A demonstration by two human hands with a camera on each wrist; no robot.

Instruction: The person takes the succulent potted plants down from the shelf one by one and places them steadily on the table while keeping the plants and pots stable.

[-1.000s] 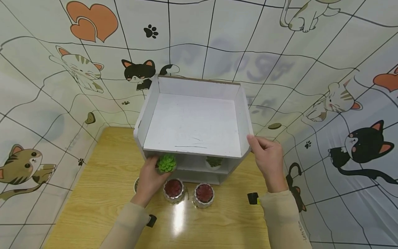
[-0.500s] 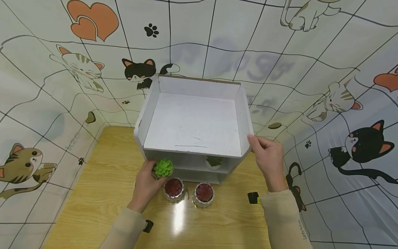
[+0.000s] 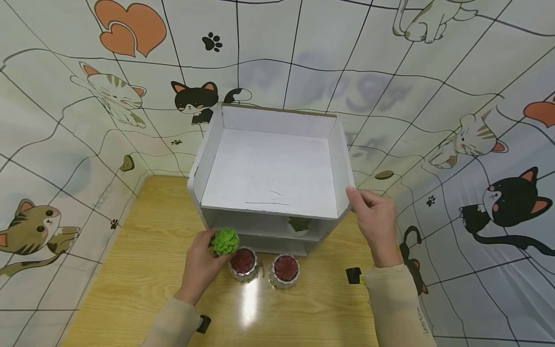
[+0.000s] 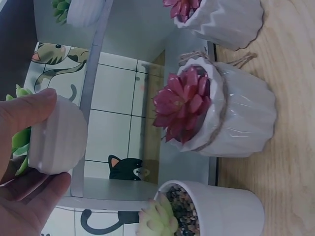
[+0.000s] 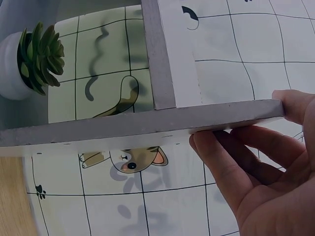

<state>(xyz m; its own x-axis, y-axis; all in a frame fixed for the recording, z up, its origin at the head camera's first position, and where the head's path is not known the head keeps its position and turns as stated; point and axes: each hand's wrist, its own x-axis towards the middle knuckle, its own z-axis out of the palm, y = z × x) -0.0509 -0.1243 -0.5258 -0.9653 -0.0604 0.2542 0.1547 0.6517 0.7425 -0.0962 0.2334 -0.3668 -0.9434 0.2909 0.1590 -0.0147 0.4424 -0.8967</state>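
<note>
My left hand (image 3: 199,262) grips a bright green potted succulent (image 3: 225,241) in front of the left end of the white shelf unit (image 3: 269,173). In the left wrist view, thumb and fingers pinch its small white ribbed pot (image 4: 59,135) beside the shelf board's edge. My right hand (image 3: 375,224) holds the right side panel of the unit, thumb on the edge and fingers against the outer face (image 5: 236,147). On the middle shelf, toward the right, sits a dark green succulent in a white pot (image 3: 299,225).
Two red succulents in white pots, one on the left (image 3: 244,262) and one on the right (image 3: 284,271), stand on the wooden table (image 3: 303,318) before the unit. A pale green succulent in a white pot (image 4: 226,209) stands near the left red one. Cat-printed walls enclose the table.
My left hand has drawn the green succulent out of the middle shelf, toward me and slightly left. The right hand stays on the side panel.
</note>
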